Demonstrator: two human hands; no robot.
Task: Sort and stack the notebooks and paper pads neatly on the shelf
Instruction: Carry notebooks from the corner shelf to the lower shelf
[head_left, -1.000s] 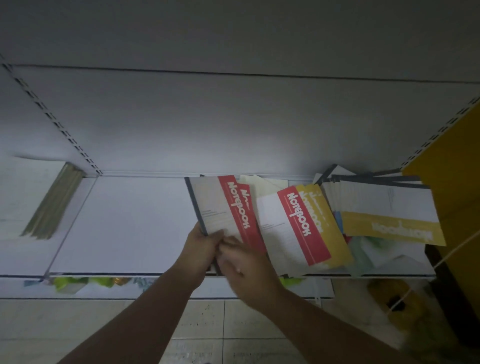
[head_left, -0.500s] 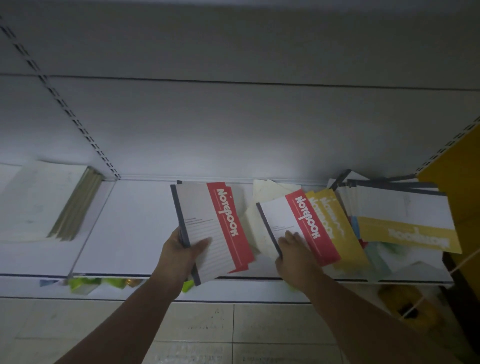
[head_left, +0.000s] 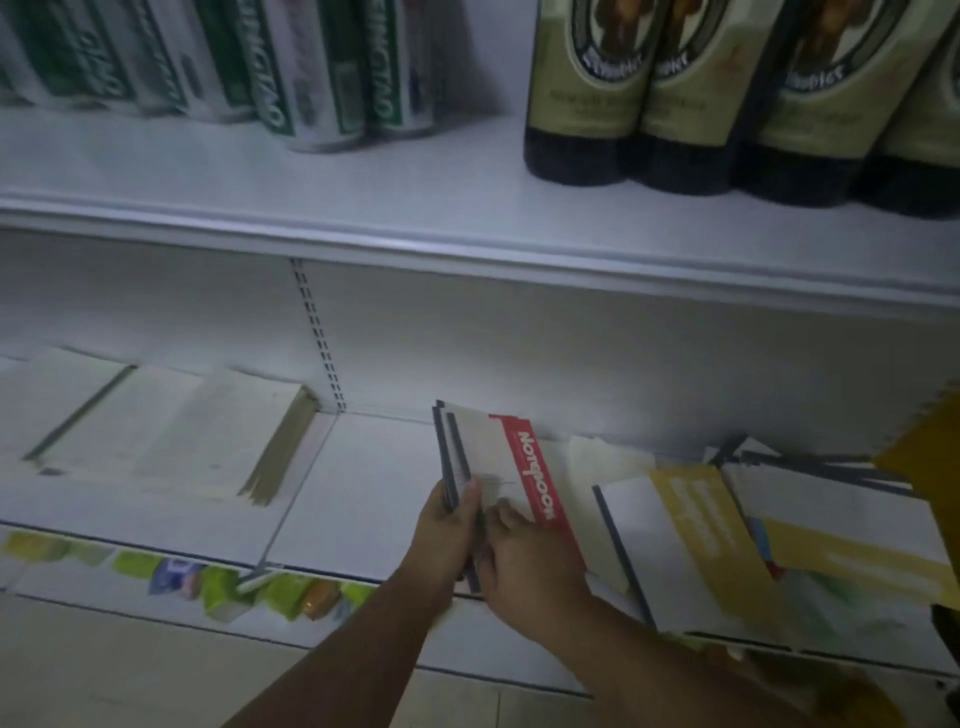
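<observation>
Gripping red notebooks (head_left: 530, 467) by spine w/ left hand (head_left: 448, 527), right hand (head_left: 527, 564) pinching lower edge, over shelf (head_left: 363, 499).

The light is dim and cool, a bluish grey over everything. The upper shelf (head_left: 363, 208) catches the most light along its top and front lip and casts a soft shadow down the back wall (head_left: 571, 353). Cans (head_left: 311, 78) and bottles (head_left: 587, 93) on it are smeared by blur. On the lower shelf (head_left: 363, 493) the yellow notebooks (head_left: 696, 525) at the right end are soft, while the red-banded notebook (head_left: 530, 467) stays readable. Shelf lines bow near the edges.
</observation>
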